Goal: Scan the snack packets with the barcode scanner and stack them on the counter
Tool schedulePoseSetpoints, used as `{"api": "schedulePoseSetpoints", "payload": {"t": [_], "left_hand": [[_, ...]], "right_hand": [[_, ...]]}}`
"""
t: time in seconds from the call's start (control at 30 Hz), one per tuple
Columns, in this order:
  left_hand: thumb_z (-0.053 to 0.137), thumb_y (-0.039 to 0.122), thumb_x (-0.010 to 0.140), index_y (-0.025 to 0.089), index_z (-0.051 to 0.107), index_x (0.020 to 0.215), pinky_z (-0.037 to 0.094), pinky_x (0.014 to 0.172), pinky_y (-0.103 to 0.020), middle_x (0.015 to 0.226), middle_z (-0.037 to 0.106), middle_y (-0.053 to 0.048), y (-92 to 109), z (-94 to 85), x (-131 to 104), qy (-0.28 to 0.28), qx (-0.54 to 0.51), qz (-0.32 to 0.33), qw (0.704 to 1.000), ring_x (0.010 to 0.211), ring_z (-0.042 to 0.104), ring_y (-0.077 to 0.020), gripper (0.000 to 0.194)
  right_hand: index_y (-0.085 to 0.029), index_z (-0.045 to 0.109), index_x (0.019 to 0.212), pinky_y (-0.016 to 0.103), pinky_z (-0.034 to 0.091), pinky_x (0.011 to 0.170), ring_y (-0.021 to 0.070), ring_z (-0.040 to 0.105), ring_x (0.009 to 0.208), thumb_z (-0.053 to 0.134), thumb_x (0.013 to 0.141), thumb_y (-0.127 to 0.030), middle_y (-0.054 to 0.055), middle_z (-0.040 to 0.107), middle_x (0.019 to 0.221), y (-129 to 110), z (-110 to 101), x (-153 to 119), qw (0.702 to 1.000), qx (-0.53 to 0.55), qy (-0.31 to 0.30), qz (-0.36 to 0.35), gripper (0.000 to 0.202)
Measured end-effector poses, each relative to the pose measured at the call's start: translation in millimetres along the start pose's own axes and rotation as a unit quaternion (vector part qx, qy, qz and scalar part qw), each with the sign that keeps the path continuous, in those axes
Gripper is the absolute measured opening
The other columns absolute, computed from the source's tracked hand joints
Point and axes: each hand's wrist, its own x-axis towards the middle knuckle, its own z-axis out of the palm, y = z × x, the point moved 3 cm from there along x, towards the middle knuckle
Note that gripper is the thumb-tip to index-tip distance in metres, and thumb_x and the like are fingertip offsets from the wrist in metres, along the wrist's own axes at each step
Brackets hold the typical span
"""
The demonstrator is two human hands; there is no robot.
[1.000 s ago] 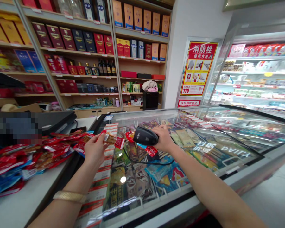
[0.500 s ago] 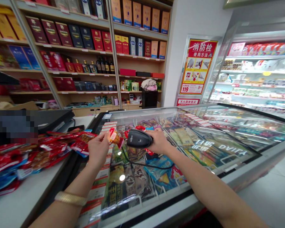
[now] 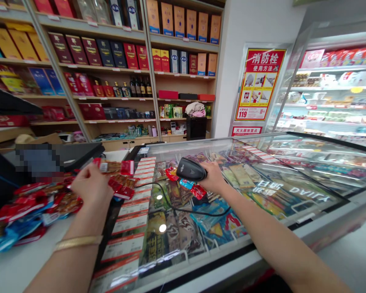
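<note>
The left grip [image 3: 93, 189] is closed at the fingertips on the red end of a small packet [image 3: 113, 167], over the right end of a heap of red and blue packets [image 3: 45, 199] on the white desk [image 3: 15, 268]; whether it touches the heap I cannot tell. The packet's long axis runs left to right, almost level, a pale label beside the pinched end and the free red end pointing right, toward the scanner. The right grip [image 3: 213, 177] is wrapped around the handle of the black scanner [image 3: 190, 169], which is above the glass top of the freezer [image 3: 232, 264]. The scanner's long axis runs from the hand out to the left, slightly raised at its head, so the broad front points left, toward the packet and the desk. Beneath and just beside it are a few loose red and blue wrappers [image 3: 198, 190]. A black cable [image 3: 167, 199] curves across the glass, past a column of price labels [image 3: 131, 221] along the freezer's left side.
</note>
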Motion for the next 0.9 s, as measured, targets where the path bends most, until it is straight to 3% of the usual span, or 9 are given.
{"api": "schedulePoseSetpoints", "payload": {"t": [0.1, 0.3, 0.37, 0.43, 0.53, 0.6, 0.67, 0.73, 0.9], "left_hand": [[0.053, 0.039, 0.086, 0.021, 0.063, 0.107, 0.054, 0.091, -0.056, 0.119, 0.069, -0.011, 2.2, -25.3, 20.9, 0.089, 0.044, 0.032, 0.994, 0.116, 0.063, -0.0345, 0.029], [0.056, 0.041, 0.089, 0.029, 0.054, 0.139, 0.035, 0.110, -0.066, 0.155, 0.045, -0.004, 19.4, -37.9, 3.0, 0.083, 0.270, 0.252, 0.926, 0.140, 0.041, -0.0424, 0.052], [0.051, 0.037, 0.092, 0.028, 0.055, 0.139, 0.037, 0.111, -0.063, 0.152, 0.049, -0.005, 24.8, -21.4, -12.3, 0.006, 0.275, 0.314, 0.909, 0.137, 0.046, -0.0404, 0.048], [0.046, 0.034, 0.094, 0.021, 0.061, 0.134, 0.042, 0.112, -0.057, 0.145, 0.057, -0.009, 26.2, 4.5, -34.9, -0.137, 0.274, 0.369, 0.878, 0.132, 0.053, -0.0361, 0.045], [0.046, 0.036, 0.094, 0.021, 0.070, 0.126, 0.041, 0.114, -0.054, 0.147, 0.057, -0.013, 15.6, 42.9, -83.4, -0.367, 0.317, 0.426, 0.764, 0.135, 0.052, -0.0331, 0.043], [0.051, 0.040, 0.094, 0.030, 0.072, 0.125, 0.031, 0.118, -0.060, 0.156, 0.047, -0.011, 2.7, 58.7, -114.6, -0.458, 0.377, 0.430, 0.680, 0.146, 0.039, -0.0366, 0.039], [0.052, 0.045, 0.095, 0.035, 0.071, 0.127, 0.024, 0.120, -0.063, 0.161, 0.041, -0.008, -8.6, 66.8, -137.3, -0.510, 0.421, 0.418, 0.623, 0.150, 0.031, -0.0376, 0.039], [0.050, 0.048, 0.097, 0.035, 0.067, 0.133, 0.022, 0.120, -0.062, 0.163, 0.036, -0.009, -15.7, 70.3, -148.7, -0.527, 0.452, 0.398, 0.599, 0.152, 0.028, -0.0367, 0.042], [0.042, 0.040, 0.099, 0.019, 0.060, 0.141, 0.022, 0.121, -0.062, 0.158, 0.043, -0.013, -24.7, 72.0, -143.7, -0.522, 0.465, 0.365, 0.614, 0.150, 0.032, -0.0345, 0.050]], "right_hand": [[-0.022, 0.072, 0.086, 0.033, 0.035, 0.077, 0.0247, 0.067, 0.084, 0.071, 0.069, -0.031, 0.006, 0.076, 0.087, 10.5, -1.3, 1.6, 1.000, -0.012, 0.021, 0.019, 0.019], [-0.021, 0.074, 0.092, 0.033, 0.040, 0.078, 0.0273, 0.068, 0.085, 0.072, 0.072, -0.034, 0.007, 0.077, 0.088, 38.1, -12.4, 4.9, 0.994, -0.010, 0.083, 0.065, 0.024], [-0.020, 0.074, 0.095, 0.033, 0.041, 0.076, 0.0275, 0.069, 0.085, 0.072, 0.073, -0.037, 0.008, 0.078, 0.090, 46.1, -15.0, 5.2, 0.992, -0.009, 0.095, 0.086, 0.027], [-0.020, 0.074, 0.095, 0.032, 0.041, 0.075, 0.0273, 0.069, 0.084, 0.073, 0.074, -0.038, 0.008, 0.078, 0.091, 51.3, -15.2, 5.0, 0.990, -0.010, 0.099, 0.102, 0.028], [-0.020, 0.075, 0.095, 0.033, 0.042, 0.077, 0.0275, 0.069, 0.086, 0.074, 0.073, -0.037, 0.008, 0.078, 0.091, 53.4, -12.0, 4.5, 0.989, -0.023, 0.100, 0.109, 0.027], [-0.021, 0.075, 0.095, 0.033, 0.042, 0.080, 0.0275, 0.069, 0.088, 0.074, 0.073, -0.034, 0.008, 0.078, 0.091, 51.7, -9.0, 4.3, 0.989, -0.031, 0.097, 0.103, 0.026], [-0.021, 0.075, 0.095, 0.034, 0.041, 0.083, 0.0274, 0.068, 0.090, 0.075, 0.072, -0.034, 0.008, 0.078, 0.092, 49.1, -6.3, 4.3, 0.991, -0.033, 0.090, 0.098, 0.027], [-0.022, 0.076, 0.094, 0.034, 0.040, 0.083, 0.0274, 0.069, 0.091, 0.076, 0.071, -0.035, 0.008, 0.078, 0.092, 46.8, -4.6, 4.4, 0.991, -0.035, 0.077, 0.102, 0.026], [-0.023, 0.076, 0.092, 0.035, 0.038, 0.082, 0.0271, 0.069, 0.090, 0.077, 0.069, -0.034, 0.007, 0.078, 0.092, 44.4, -4.6, 4.8, 0.991, -0.034, 0.072, 0.111, 0.025]]}}
